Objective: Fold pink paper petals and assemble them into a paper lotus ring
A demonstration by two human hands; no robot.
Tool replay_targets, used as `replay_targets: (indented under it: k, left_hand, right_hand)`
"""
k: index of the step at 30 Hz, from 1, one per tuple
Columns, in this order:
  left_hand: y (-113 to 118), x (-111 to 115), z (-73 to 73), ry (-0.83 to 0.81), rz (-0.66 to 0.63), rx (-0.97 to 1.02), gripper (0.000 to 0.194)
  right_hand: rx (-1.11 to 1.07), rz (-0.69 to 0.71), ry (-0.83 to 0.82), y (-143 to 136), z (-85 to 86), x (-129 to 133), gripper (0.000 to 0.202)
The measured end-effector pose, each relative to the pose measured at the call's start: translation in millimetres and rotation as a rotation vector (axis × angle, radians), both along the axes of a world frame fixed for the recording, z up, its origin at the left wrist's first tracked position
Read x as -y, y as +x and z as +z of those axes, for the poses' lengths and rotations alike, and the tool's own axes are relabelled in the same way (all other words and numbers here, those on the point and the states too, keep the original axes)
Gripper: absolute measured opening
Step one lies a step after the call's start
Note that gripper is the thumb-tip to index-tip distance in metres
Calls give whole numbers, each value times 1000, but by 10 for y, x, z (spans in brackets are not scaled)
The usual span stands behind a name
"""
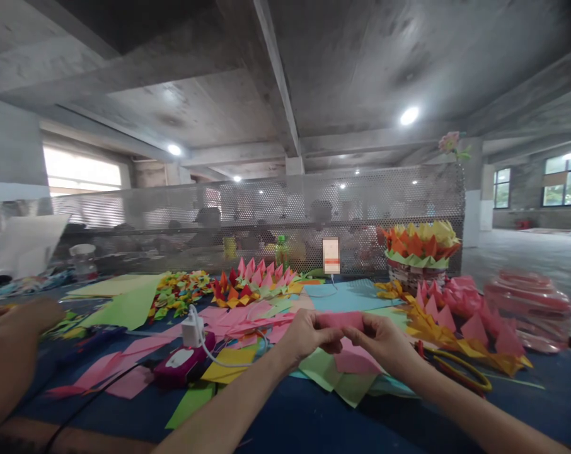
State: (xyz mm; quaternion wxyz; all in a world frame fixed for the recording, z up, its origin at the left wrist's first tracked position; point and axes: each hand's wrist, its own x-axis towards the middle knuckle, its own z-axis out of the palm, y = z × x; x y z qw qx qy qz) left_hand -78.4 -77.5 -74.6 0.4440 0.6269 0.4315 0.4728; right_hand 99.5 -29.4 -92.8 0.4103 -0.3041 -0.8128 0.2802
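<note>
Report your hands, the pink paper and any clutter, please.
Left hand, right hand both gripping pink paper. Loose sheets beneath. White cable near left forearm.

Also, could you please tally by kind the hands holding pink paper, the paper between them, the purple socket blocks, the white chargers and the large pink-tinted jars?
Hands: 2 (left hand, right hand)
Held pink paper: 1
Purple socket block: 1
White charger: 1
Large pink-tinted jar: 1
Total: 6
</note>
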Motion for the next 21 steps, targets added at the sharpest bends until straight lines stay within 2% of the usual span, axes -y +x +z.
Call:
replay_targets:
  k: [6, 9, 10, 12, 14, 16, 19, 21]
  left_hand:
    - [-92, -33, 28, -12, 38, -23, 46]
    - [-278, -71, 82, -2, 177, 18, 45]
    - [-334, -82, 102, 11, 249, 47, 44]
    - [-389, -97, 125, 14, 296, 71, 43]
    - [-344, -95, 111, -17, 226, 92, 42]
    - [-234, -76, 59, -5, 139, 106, 41]
    - [-96, -31, -32, -28, 41, 121, 42]
    - [-82, -5, -63, -38, 17, 99, 41]
  right_hand:
    - [48, -19, 38, 12, 57, 13, 37]
    - [61, -78, 70, 205, 79, -142, 37]
    - [69, -118, 74, 288, 98, -239, 37]
    - [92, -206, 113, 428, 167, -492, 39]
    - [164, -295, 171, 471, 284, -797, 38]
    - [301, -374, 228, 391, 433, -1131, 32]
    - [319, -449, 215, 116, 624, -1664, 15]
    - [328, -501, 177, -85, 681, -2031, 14]
